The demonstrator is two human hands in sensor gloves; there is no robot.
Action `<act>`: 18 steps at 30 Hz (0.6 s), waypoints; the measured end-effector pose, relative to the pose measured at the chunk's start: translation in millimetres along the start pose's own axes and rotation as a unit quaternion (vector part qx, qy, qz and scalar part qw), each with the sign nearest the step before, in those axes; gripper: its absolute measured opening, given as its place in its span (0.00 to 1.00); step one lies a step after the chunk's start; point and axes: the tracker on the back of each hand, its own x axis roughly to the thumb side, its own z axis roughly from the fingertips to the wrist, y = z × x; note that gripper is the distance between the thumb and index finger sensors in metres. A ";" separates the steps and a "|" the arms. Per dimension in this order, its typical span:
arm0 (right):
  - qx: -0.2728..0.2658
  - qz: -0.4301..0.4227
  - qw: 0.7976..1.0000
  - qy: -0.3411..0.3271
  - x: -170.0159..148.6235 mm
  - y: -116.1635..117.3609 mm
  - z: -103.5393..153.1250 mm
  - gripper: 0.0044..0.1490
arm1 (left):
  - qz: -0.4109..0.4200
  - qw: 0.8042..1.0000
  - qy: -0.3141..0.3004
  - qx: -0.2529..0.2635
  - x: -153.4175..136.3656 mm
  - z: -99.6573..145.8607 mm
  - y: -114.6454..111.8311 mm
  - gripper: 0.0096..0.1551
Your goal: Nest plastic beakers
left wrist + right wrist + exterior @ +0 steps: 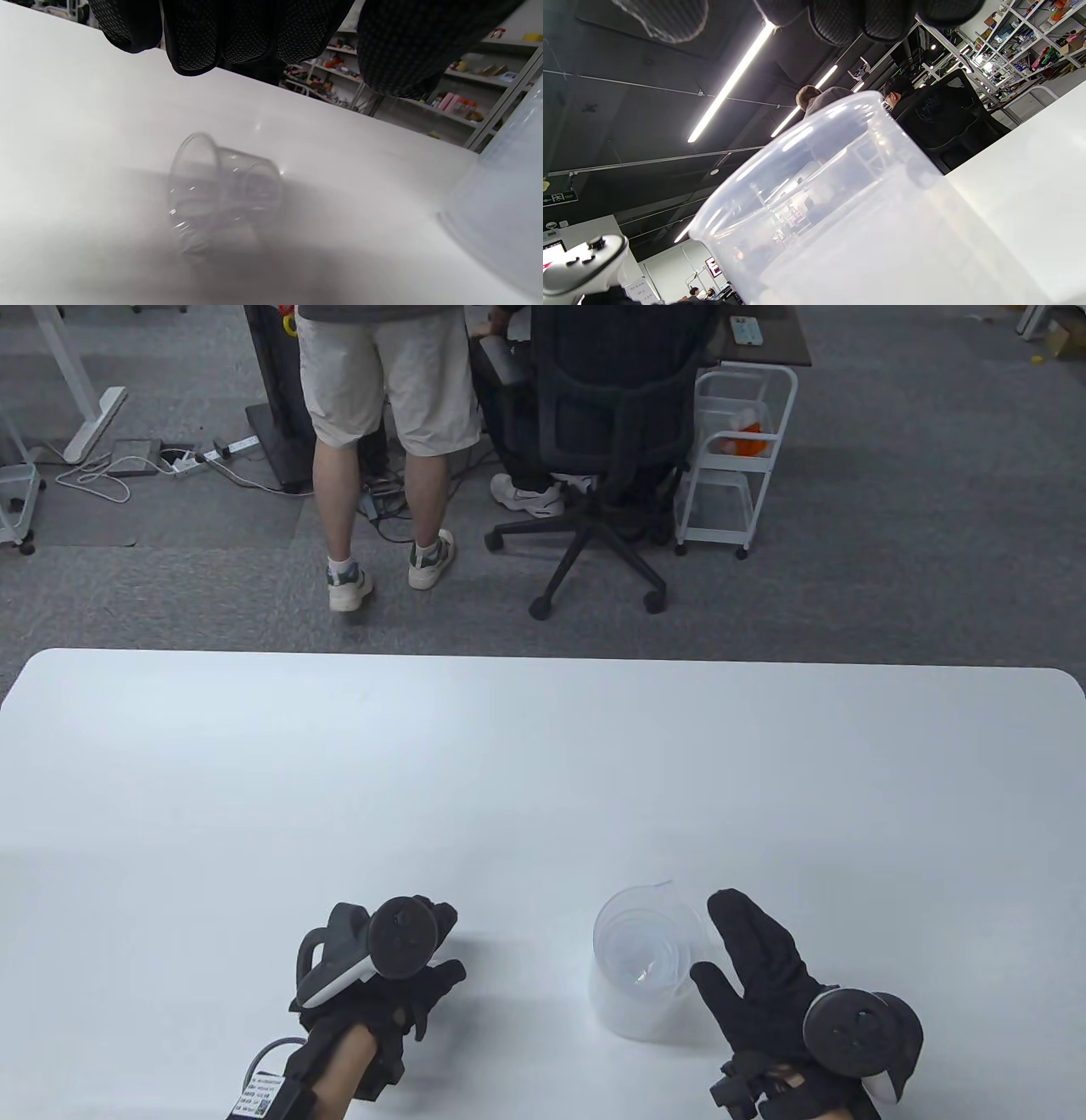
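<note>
Two gloved hands are hovering at the near edge of the white desk (543, 780): the left hand (382, 984) with its grip loosely curled and holding nothing, the right hand (764, 976) spread wide, empty, just beside the large beaker (645, 967). That translucent beaker is standing upright, mouth up, with at least one smaller beaker nested inside. One small clear beaker (220, 190) is lying on its side under the left fingers (199, 38), its long axis level with the desk.

Bright overhead strip lights, soft shadows on glossy table (543, 780), small beaker (220, 190) motion-blurred.
</note>
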 end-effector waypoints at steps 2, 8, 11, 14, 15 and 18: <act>0.000 0.000 1.000 0.000 0.0 0.1 0.0 0.45 | -0.003 1.000 0.009 -0.008 -6.4 0.6 -6.7 0.41; 0.001 0.001 1.000 -0.001 -0.2 0.3 0.5 0.45 | -0.008 0.999 0.031 -0.034 -20.6 -0.5 -27.7 0.41; 0.002 0.002 1.000 -0.001 -0.2 0.6 0.7 0.45 | -0.015 0.999 0.035 -0.039 -22.4 -1.5 -33.1 0.40; 0.002 0.001 1.000 -0.001 -0.4 0.5 0.8 0.45 | -0.012 0.999 0.038 -0.037 -23.4 -2.4 -36.8 0.38; 0.002 0.001 1.000 -0.001 -0.5 0.5 0.8 0.45 | -0.011 0.999 0.039 -0.036 -23.3 -2.5 -37.2 0.38; 0.002 0.001 1.000 -0.001 -0.6 0.5 1.1 0.45 | -0.018 0.999 0.038 -0.027 -21.8 -2.9 -37.6 0.35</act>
